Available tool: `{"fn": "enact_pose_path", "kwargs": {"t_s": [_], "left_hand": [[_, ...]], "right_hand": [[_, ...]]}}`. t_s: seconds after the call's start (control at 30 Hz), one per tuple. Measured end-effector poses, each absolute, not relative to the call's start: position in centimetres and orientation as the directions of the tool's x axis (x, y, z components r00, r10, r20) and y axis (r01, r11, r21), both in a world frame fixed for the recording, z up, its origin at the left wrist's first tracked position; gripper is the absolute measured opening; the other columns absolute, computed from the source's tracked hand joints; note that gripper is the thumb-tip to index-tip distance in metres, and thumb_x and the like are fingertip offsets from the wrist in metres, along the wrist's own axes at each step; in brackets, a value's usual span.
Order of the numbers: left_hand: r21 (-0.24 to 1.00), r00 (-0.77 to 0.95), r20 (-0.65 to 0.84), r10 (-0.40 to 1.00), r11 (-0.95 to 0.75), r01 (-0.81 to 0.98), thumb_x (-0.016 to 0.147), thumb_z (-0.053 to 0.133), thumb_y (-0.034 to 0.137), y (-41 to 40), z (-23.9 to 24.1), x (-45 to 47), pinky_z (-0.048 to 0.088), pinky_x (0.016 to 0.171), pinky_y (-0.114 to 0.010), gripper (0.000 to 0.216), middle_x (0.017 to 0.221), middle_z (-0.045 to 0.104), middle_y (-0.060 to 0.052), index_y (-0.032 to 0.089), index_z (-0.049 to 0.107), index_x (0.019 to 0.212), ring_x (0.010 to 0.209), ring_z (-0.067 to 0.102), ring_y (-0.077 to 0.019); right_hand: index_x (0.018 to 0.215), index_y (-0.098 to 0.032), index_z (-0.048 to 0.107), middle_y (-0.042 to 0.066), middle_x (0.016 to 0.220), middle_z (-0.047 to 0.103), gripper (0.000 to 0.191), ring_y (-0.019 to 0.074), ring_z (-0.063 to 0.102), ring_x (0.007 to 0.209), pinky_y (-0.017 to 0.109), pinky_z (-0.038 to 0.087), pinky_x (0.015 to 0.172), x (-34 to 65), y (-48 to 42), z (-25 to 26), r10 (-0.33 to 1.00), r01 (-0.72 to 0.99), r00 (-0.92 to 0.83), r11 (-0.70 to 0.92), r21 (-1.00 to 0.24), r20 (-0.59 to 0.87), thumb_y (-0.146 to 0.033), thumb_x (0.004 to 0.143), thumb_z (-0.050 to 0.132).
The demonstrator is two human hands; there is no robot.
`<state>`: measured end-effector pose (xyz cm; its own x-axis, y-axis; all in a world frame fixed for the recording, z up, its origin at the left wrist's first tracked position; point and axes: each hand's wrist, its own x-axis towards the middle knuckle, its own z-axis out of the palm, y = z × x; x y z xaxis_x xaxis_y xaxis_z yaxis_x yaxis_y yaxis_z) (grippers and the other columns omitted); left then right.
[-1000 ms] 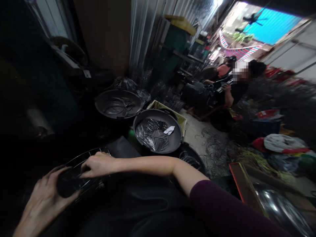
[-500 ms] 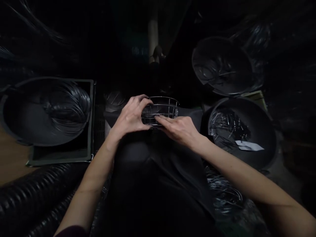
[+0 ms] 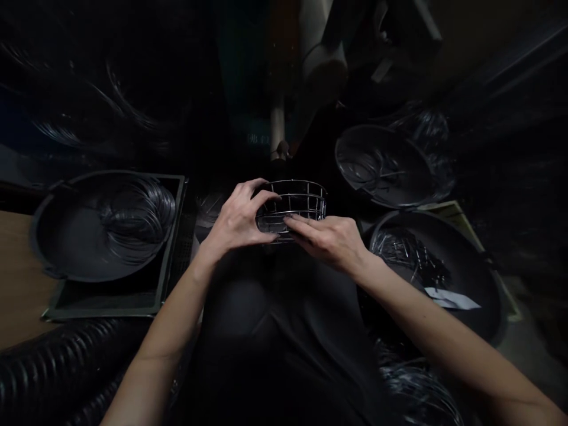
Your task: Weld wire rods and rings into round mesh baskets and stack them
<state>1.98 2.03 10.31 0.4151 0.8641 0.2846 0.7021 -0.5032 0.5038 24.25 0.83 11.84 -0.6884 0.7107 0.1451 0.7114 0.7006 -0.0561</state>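
Note:
A small round wire basket (image 3: 306, 204), built of metal rings joined by short upright wires, is held over my lap. My left hand (image 3: 237, 216) grips its left side, thumb along the lower ring and fingers curled over the upper rings. From the right, my right hand (image 3: 331, 236) closes on the basket's near lower edge, its index finger stretched along a ring. The right thumb and other fingertips are partly hidden under the hand. Dark cloth (image 3: 275, 331) covers my lap below.
Left, a round dark pan (image 3: 66, 236) holds a bundle of wire rings (image 3: 146, 219) on a rectangular crate (image 3: 110, 302). Right, a tub (image 3: 477, 266) contains short wire pieces (image 3: 412, 254) and a white paper strip (image 3: 452, 297); another pan (image 3: 386, 139) with wires stands behind. Ribbed black coils (image 3: 57, 367) lie lower left.
The camera view has tilted up, so the pans and crate sit lower in the picture. Both hands keep hold of the wire basket, with nearly the same grip.

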Motion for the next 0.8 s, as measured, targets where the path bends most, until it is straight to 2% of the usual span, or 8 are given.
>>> {"fn": "enact_pose_path", "kwargs": {"t_s": [0.17, 0.37, 0.57, 0.8], "left_hand": [[0.507, 0.385, 0.299, 0.873, -0.487, 0.711, 0.061, 0.079, 0.036, 2.3, 11.0, 1.9, 0.043, 0.1, -0.045, 0.063, 0.13, 0.046, -0.011, 0.022, 0.054, 0.116, 0.12, 0.046, -0.0298], [0.498, 0.386, 0.308, 0.87, -0.493, 0.713, 0.058, 0.081, 0.035, 3.6, 11.8, 1.8, 0.044, 0.099, -0.044, 0.065, 0.129, 0.047, -0.011, 0.021, 0.054, 0.116, 0.117, 0.048, -0.029], [0.539, 0.373, 0.323, 0.87, -0.493, 0.683, 0.058, 0.081, 0.036, 5.1, 11.9, 1.5, 0.044, 0.099, -0.043, 0.065, 0.127, 0.049, -0.01, 0.021, 0.055, 0.115, 0.115, 0.049, -0.0276], [0.523, 0.371, 0.325, 0.87, -0.492, 0.696, 0.056, 0.082, 0.032, 6.6, 12.3, 1.3, 0.043, 0.1, -0.043, 0.065, 0.127, 0.048, -0.01, 0.02, 0.056, 0.115, 0.115, 0.049, -0.0279]], "right_hand": [[0.117, -0.027, 0.065, 0.003, 0.112, 0.069, 0.03, 0.0108, 0.065, 0.062, 0.023, 0.044, 0.056, 24.3, 1.6, 12.5, 0.676, 0.686, -0.707, 0.727, -0.033, 0.206, -0.03, 0.093, 0.046], [0.112, -0.028, 0.067, 0.0, 0.108, 0.07, 0.027, 0.0111, 0.065, 0.06, 0.023, 0.041, 0.051, 24.2, 2.9, 13.0, 0.623, 0.667, -0.718, 0.743, 0.053, 0.31, -0.031, 0.092, 0.049], [0.111, -0.029, 0.067, -0.001, 0.105, 0.071, 0.026, 0.0107, 0.066, 0.065, 0.021, 0.038, 0.051, 24.0, 4.3, 13.4, 0.667, 0.696, -0.682, 0.718, -0.012, 0.3, -0.032, 0.092, 0.049], [0.111, -0.029, 0.067, -0.001, 0.104, 0.071, 0.026, 0.0108, 0.067, 0.067, 0.021, 0.033, 0.048, 23.6, 5.6, 13.4, 0.672, 0.716, -0.675, 0.697, 0.048, 0.304, -0.035, 0.092, 0.05]]}}
